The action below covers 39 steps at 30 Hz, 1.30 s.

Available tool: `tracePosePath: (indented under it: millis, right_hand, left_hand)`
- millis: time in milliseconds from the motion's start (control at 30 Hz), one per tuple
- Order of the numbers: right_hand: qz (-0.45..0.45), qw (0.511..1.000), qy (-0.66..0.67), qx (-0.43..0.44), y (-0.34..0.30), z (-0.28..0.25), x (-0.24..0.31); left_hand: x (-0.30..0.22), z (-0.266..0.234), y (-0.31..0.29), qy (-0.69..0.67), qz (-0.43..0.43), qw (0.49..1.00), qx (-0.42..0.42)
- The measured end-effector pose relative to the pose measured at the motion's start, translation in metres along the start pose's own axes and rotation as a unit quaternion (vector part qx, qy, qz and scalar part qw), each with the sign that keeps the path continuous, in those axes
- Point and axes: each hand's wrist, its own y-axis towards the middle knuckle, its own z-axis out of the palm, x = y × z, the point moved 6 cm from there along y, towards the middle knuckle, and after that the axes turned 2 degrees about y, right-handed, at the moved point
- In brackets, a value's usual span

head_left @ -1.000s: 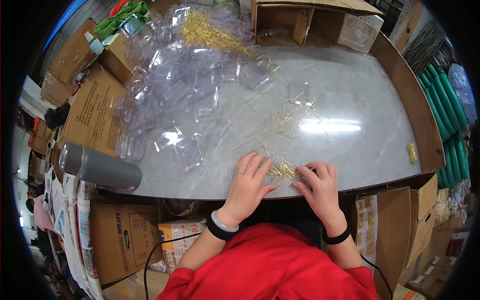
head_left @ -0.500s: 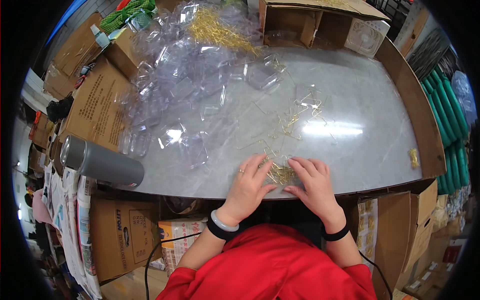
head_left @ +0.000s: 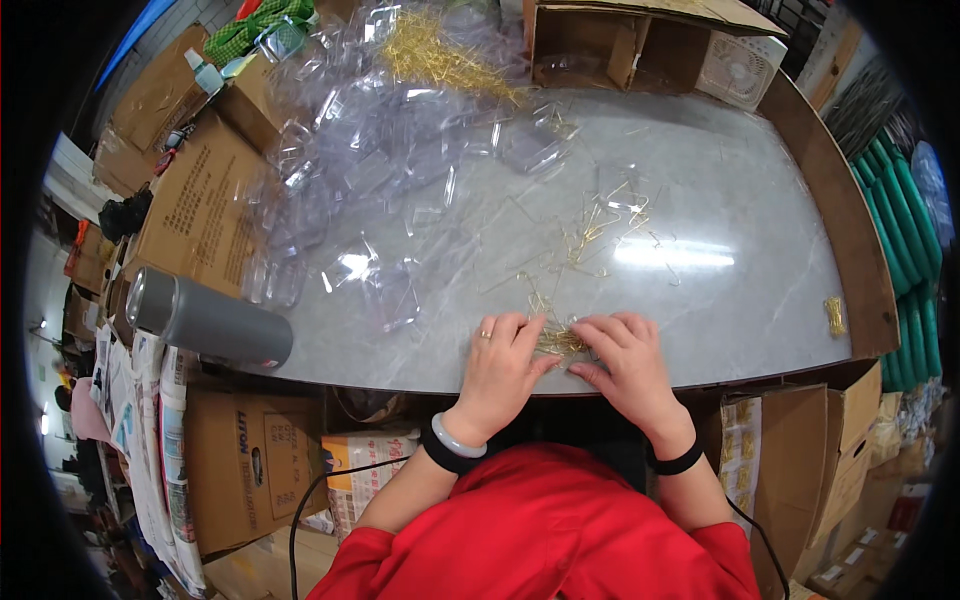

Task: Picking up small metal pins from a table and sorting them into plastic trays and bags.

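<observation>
At the table's near edge, a small bunch of gold wire hooks [head_left: 560,342] lies between my two hands. My left hand [head_left: 502,362] curls its fingers and thumb against the bunch's left end. From the other side, my right hand [head_left: 627,360] has its fingertips and thumb on the right end. Fingers partly cover the bunch. Just beyond it, loose gold hooks [head_left: 585,238] lie scattered on the grey tabletop [head_left: 740,310]. A compact bundle of similar gold hooks [head_left: 834,316] sits near the right edge.
Clear plastic packages [head_left: 360,175] heap up at the back left, topped by a pile of gold hooks [head_left: 440,60]. A grey bottle [head_left: 215,320] lies at the left edge. Cardboard walls [head_left: 850,220] border the table. At the back are a cardboard shelf [head_left: 585,45] and white fan [head_left: 735,70].
My hands have drawn slightly closer around the hooks, and the left fingers are more curled. The bunch looks more compact. The whole view has shifted a little.
</observation>
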Motion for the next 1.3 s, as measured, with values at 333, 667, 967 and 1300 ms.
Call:
tracePosePath:
  millis: [333, 667, 967, 1300]
  right_hand:
    - [0.020, 0.993, 0.059, 0.104, 0.018, -0.017, 0.007]
    - [-0.279, 0.941, -0.119, 0.153, 0.091, 0.028, 0.012]
    - [-0.134, 0.969, -0.056, 0.198, 0.035, 0.013, 0.002]
    - [-0.019, 0.987, -0.037, 0.158, 0.048, 0.001, -0.042]
  left_hand:
    - [-0.014, 0.011, 0.002, 0.036, 0.108, 0.993, 0.038]
    - [-0.012, 0.006, -0.003, -0.001, 0.097, 0.995, -0.022]
    - [-0.007, 0.005, -0.004, -0.031, 0.088, 0.996, 0.014]
    - [-0.011, 0.015, 0.000, 0.031, 0.099, 0.994, 0.034]
